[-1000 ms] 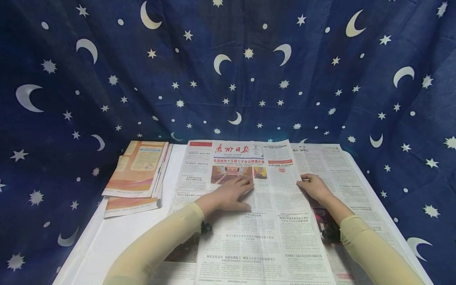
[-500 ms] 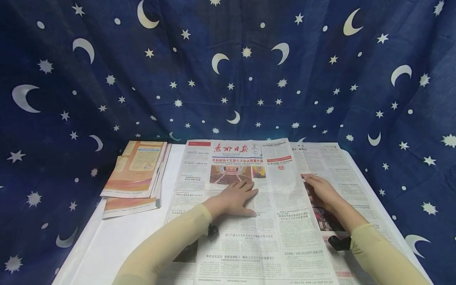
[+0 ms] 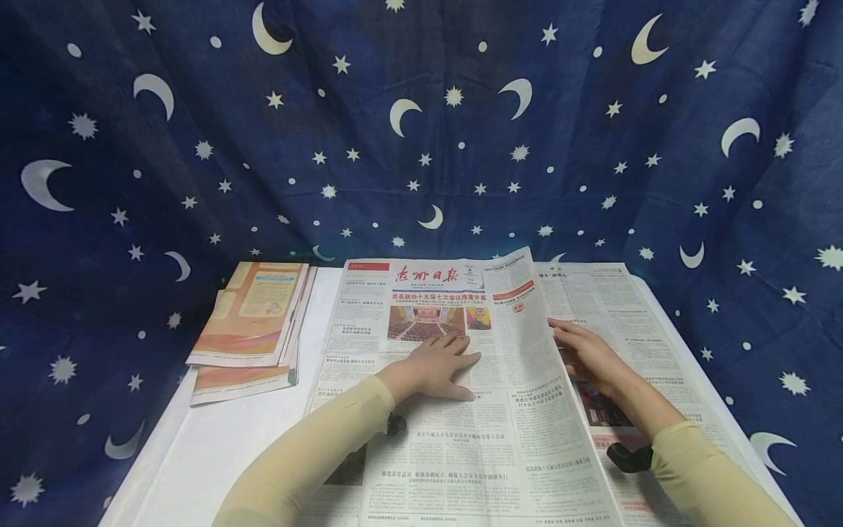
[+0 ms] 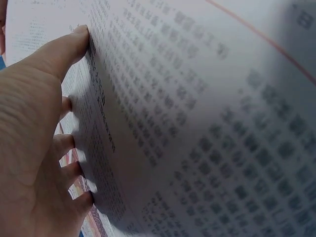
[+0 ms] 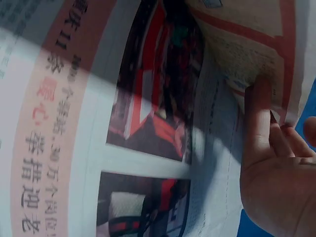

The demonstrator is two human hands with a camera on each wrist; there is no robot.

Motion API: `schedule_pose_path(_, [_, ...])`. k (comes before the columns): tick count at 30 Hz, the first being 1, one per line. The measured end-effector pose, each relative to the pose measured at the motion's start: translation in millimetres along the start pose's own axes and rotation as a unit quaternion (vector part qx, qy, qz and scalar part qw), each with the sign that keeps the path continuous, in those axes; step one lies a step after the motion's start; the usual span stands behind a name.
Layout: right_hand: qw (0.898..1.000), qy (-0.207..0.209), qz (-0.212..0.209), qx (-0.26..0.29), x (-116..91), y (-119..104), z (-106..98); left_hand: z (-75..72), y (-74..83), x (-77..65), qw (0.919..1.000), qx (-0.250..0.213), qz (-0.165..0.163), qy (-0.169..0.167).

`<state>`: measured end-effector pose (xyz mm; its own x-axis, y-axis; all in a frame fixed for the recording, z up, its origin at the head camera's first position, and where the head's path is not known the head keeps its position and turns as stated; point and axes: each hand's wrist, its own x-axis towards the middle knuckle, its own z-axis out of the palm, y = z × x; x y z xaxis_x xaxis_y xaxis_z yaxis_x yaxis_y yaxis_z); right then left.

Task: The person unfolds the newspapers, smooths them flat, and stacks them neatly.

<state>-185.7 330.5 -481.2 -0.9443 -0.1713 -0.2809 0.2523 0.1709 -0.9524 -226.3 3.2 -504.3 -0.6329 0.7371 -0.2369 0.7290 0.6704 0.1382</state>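
An opened newspaper (image 3: 454, 454) with a red masthead lies across the white table. My left hand (image 3: 435, 369) rests on its front page, fingers spread just below a photo of a hall; the left wrist view shows the thumb (image 4: 74, 47) straight along the print. On the far side my right hand (image 3: 593, 359) grips the page's right edge, which is lifted and curves upward. In the right wrist view the thumb (image 5: 259, 108) lies against the page's underside, and the other fingers (image 5: 296, 140) are at its edge, partly hidden.
More newspaper sheets (image 3: 639, 337) lie under and to the right of the lifted page. A stack of orange booklets (image 3: 250, 322) sits at the table's left rear. A blue curtain (image 3: 369, 146) with moons and stars hangs behind and around the white table (image 3: 211, 446).
The page's right edge and top right corner have risen and curved, and my right fingers have gone further in at the edge. My left hand has shifted slightly right, still on the page.
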Motion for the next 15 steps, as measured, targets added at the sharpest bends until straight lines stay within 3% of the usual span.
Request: schedule_pose_path(15, [1.0,0.006,-0.008,-0.009,4,-9,16,0.0,0.0,-1.0,1.0,0.008,-0.003,-0.004])
